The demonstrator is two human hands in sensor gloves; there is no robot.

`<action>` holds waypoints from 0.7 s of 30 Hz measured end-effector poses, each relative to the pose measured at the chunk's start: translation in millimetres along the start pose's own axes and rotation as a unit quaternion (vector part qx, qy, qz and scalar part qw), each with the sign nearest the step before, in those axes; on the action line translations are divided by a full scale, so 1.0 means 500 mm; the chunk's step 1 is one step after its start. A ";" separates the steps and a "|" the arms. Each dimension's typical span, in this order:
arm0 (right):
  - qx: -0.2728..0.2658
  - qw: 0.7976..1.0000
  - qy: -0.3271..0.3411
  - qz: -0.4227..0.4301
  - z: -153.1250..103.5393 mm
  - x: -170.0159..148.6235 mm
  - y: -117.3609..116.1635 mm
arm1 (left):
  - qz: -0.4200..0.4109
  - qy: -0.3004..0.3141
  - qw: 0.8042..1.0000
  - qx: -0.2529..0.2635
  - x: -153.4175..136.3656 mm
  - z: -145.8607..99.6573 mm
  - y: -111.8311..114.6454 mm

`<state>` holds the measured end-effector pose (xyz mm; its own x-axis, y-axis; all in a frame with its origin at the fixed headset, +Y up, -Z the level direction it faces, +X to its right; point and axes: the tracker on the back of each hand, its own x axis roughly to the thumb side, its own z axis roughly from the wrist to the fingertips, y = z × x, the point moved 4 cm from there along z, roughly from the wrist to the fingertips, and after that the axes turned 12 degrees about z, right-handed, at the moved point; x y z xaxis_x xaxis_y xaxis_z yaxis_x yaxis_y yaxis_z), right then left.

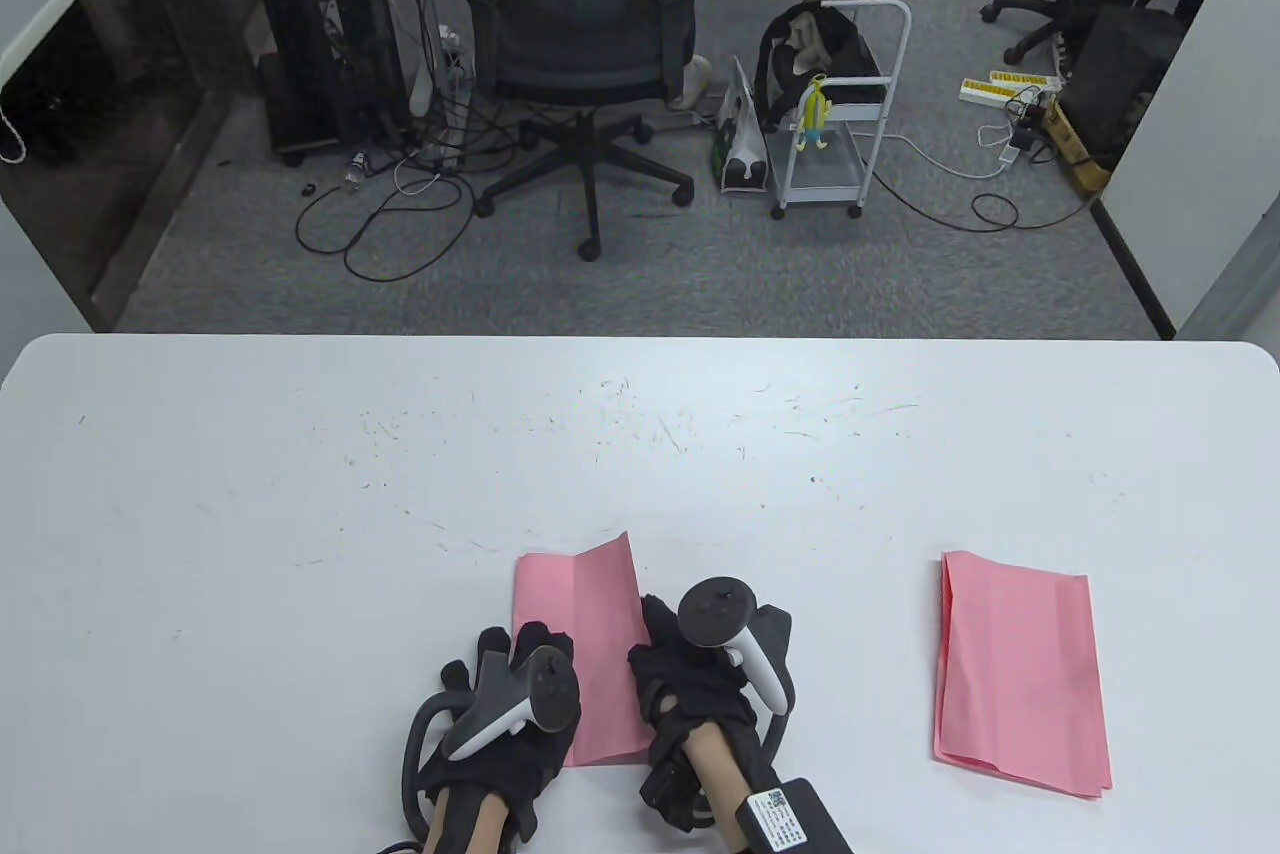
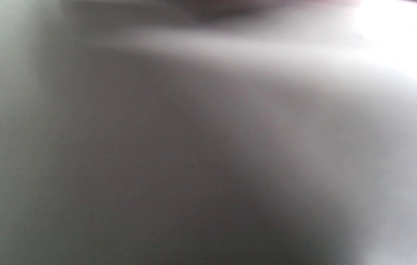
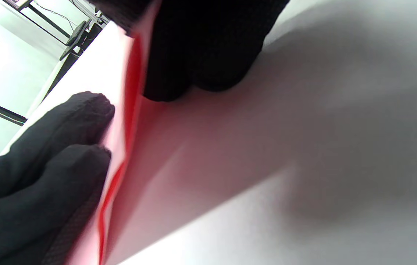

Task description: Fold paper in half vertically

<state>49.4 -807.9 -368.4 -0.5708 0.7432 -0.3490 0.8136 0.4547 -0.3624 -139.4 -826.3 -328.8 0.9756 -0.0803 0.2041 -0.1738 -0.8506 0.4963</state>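
Pink paper (image 1: pixel 590 644) lies folded lengthwise on the white counter (image 1: pixel 300 514), near its front edge, centre. Left hand (image 1: pixel 500 724) rests flat on the paper's left part, fingers (image 1: pixel 495 642) spread and pressing down. Right hand (image 1: pixel 700 684) sits at the paper's right edge; the right wrist view shows its fingertips (image 3: pixel 201 62) pressed together against the paper's open layered edge (image 3: pixel 127 121), with the left hand's fingers opposite. Left wrist view blurred, nothing readable. Second stack of folded pink paper (image 1: pixel 1020 674) lies well apart to the right.
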 end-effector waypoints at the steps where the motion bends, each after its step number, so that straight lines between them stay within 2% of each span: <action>1: 0.001 1.000 0.001 0.002 0.000 -0.001 0.000 | 0.002 -0.001 1.000 0.002 0.000 0.000 -0.001; 4: 0.002 1.000 0.003 0.010 -0.001 -0.003 0.001 | 0.006 -0.005 1.000 0.027 0.001 -0.007 -0.013; 10: 0.001 1.000 0.007 0.019 -0.004 -0.010 0.007 | 0.008 -0.019 0.988 0.152 0.017 -0.062 -0.084; 14: 0.001 1.000 0.008 0.023 -0.004 -0.011 0.008 | 0.021 -0.025 0.978 0.206 0.031 -0.092 -0.111; 21: 0.004 0.999 0.011 0.033 -0.005 -0.011 0.011 | 0.037 -0.029 0.970 0.238 0.044 -0.110 -0.124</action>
<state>57.2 -808.2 -366.3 -0.5131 0.7819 -0.3540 0.8486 0.4001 -0.3462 -114.4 -746.8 -308.9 0.9710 -0.1676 0.1704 -0.1756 -0.9839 0.0325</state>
